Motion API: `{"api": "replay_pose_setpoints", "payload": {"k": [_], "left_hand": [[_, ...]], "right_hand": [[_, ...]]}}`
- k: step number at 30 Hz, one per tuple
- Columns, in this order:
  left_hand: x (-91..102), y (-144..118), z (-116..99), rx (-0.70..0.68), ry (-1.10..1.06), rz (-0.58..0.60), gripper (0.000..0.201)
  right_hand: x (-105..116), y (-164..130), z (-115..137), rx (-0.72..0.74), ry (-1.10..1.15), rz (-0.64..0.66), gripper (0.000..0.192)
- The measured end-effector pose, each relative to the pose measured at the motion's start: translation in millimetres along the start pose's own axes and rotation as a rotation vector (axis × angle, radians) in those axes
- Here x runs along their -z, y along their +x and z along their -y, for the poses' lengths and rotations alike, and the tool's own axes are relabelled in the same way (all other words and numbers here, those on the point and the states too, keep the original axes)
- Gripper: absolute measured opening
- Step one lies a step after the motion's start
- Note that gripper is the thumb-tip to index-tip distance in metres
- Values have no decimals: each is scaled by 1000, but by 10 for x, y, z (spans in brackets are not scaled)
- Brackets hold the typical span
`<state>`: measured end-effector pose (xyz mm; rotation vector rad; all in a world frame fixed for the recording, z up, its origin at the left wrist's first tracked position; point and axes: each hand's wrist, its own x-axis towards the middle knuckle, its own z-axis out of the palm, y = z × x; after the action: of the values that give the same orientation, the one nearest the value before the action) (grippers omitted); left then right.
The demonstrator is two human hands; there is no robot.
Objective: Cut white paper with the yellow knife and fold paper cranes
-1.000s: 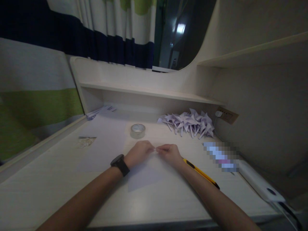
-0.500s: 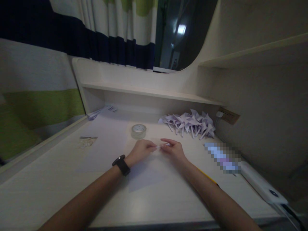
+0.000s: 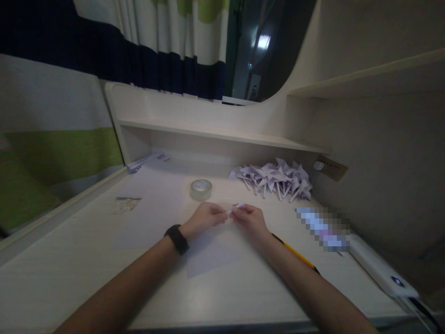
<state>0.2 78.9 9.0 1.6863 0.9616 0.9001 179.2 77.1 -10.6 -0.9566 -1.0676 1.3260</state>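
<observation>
Mid-frame, both hands [image 3: 227, 218] pinched one small paper [image 3: 235, 207] – fold unfinished; finished pinwheels [image 3: 274, 178] lay piled upper right.

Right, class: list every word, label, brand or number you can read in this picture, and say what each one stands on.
No text can be read anywhere.
Sheets at the desk's back left: dark print marks, too small to read.
Small card: a pattern, blurred.
Pixelated patch on the desk: unreadable.
Tape roll, folded paper pile and the small paper strip pinched between the left hand and right hand: no print visible.
</observation>
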Motion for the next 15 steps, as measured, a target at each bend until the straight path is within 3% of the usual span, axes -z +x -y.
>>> {"api": "replay_pose_setpoints", "payload": {"k": [7, 15], "left_hand": [[-7, -10, 14, -44, 60, 51, 31], [-19, 26, -11, 53, 134, 1, 29]], "right_hand": [[-19, -16, 34, 25, -45, -41, 35], [7, 24, 16, 22, 9, -57, 45]]}}
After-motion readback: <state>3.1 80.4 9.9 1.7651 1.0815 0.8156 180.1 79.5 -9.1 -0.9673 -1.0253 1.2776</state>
